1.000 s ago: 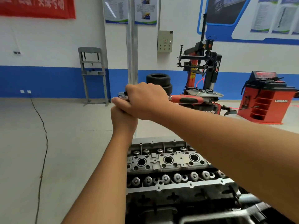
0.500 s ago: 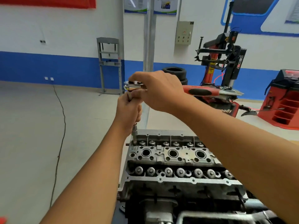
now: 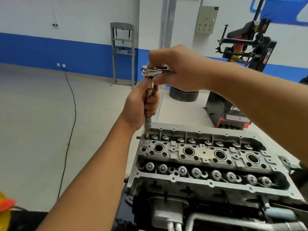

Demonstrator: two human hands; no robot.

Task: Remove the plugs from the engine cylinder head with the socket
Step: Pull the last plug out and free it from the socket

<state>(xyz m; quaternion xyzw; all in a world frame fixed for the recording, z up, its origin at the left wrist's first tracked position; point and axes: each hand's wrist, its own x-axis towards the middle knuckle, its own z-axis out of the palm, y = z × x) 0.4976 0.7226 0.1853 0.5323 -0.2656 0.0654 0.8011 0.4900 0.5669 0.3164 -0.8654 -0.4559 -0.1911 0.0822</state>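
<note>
The grey engine cylinder head [image 3: 196,129] lies in front of me, with a row of round plug wells down its middle and valve springs along both sides. A chrome ratchet [image 3: 150,70] sits on top of a long socket extension [image 3: 147,129] that stands upright in the head's far left corner. My left hand [image 3: 141,104] grips the extension's shaft. My right hand [image 3: 178,70] is curled over the ratchet, covering its handle. The socket's tip is hidden inside the head.
A black tire [image 3: 183,95] lies on the floor behind the engine. A red and black tire changer [image 3: 241,67] stands at the right. A grey shop press frame [image 3: 122,52] is against the blue-striped wall. A black cable [image 3: 71,114] runs across the floor at left.
The view has tilted down and shifted, showing more of the cylinder head. Both hands stay on the ratchet and extension, which now stands seated in the head's far left corner.
</note>
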